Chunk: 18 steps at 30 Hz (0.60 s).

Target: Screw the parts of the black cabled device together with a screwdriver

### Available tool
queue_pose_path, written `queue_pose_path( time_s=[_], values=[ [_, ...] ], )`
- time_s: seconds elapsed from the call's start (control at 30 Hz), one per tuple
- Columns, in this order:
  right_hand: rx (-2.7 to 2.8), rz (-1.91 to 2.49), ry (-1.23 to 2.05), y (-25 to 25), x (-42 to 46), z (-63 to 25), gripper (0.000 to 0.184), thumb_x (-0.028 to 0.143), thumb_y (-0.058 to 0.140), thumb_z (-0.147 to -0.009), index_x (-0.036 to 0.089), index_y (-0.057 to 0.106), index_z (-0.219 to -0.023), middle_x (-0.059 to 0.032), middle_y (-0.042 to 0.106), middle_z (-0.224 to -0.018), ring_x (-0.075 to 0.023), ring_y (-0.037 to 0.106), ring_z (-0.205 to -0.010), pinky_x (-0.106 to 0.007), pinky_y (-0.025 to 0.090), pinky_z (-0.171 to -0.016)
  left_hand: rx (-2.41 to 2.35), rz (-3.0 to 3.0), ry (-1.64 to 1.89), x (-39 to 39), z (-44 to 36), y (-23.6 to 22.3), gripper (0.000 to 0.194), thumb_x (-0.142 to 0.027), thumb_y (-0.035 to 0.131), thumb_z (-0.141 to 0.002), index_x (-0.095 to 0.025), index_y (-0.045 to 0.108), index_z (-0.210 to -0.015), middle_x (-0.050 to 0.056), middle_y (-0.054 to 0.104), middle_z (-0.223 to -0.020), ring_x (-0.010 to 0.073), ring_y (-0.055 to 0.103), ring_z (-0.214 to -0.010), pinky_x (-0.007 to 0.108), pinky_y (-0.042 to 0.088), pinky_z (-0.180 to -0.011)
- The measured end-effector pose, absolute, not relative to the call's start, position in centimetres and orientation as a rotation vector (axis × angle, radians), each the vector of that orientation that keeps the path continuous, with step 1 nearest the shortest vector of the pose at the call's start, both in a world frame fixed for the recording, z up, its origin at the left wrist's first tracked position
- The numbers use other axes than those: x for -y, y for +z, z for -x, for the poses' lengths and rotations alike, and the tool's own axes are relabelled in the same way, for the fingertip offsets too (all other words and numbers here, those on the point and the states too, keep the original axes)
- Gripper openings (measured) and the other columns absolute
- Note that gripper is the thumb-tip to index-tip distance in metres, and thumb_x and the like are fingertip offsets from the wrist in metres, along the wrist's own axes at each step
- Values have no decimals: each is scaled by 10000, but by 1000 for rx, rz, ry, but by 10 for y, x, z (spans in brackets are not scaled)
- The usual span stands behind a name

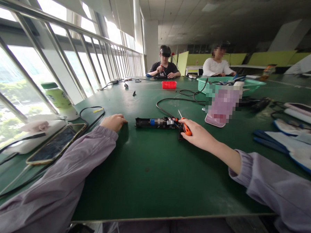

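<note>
My right hand (197, 135) is closed around an orange-handled screwdriver (186, 129), its thin shaft pointing up and to the left. The hand rests at the right end of a long black opened device (157, 123) with blue and metal parts showing, which lies flat on the green table (152, 172). A black cable runs from the device toward the back. My left hand (114, 122) lies on the table to the left of the device, fingers curled under in a loose fist, holding nothing that I can see and not touching the device.
A phone (56, 143) and a white pad with cables lie at the left, beside a green-capped bottle (57, 98). A red box (169, 84) and a green basket (225, 83) stand farther back. Gloves (294, 146) lie at the right. Two people sit at the far end.
</note>
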State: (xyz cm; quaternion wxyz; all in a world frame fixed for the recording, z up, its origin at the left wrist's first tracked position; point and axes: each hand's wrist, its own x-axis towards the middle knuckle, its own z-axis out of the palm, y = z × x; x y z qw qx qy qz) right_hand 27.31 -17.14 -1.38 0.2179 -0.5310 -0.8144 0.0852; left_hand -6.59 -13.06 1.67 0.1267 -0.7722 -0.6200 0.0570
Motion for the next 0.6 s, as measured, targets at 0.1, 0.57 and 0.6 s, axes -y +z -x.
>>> queue_pose_path(
  time_s=[0.1, 0.57, 0.6],
  values=[
    [2257, 1457, 229, -15, 171, -274, 492, 232, 524, -790, 160, 452, -1272, -113, 539, -1241, -251, 539, -1095, -386, 424, -952, 1775, 2274, 205, 136, 67, 23, 325, -127, 441, -863, -196, 648, -1104, 47, 609, -1155, 187, 587, -963, 225, 416, -701],
    [2255, 1463, 217, -12, 174, -272, 483, 237, 527, -791, 159, 468, -1264, -122, 545, -1239, -263, 545, -1099, -405, 431, -949, 1517, 2477, 173, 162, 30, 24, 242, -184, 437, -819, -229, 669, -871, 5, 647, -950, 129, 597, -762, 210, 406, -622],
    [2254, 1454, 208, -13, 174, -273, 479, 238, 526, -792, 160, 470, -1261, -121, 550, -1231, -262, 548, -1095, -404, 433, -946, 1475, 2519, 146, 166, 22, 22, 232, -181, 439, -822, -227, 661, -873, 4, 641, -960, 126, 597, -769, 208, 415, -629]
  ],
)
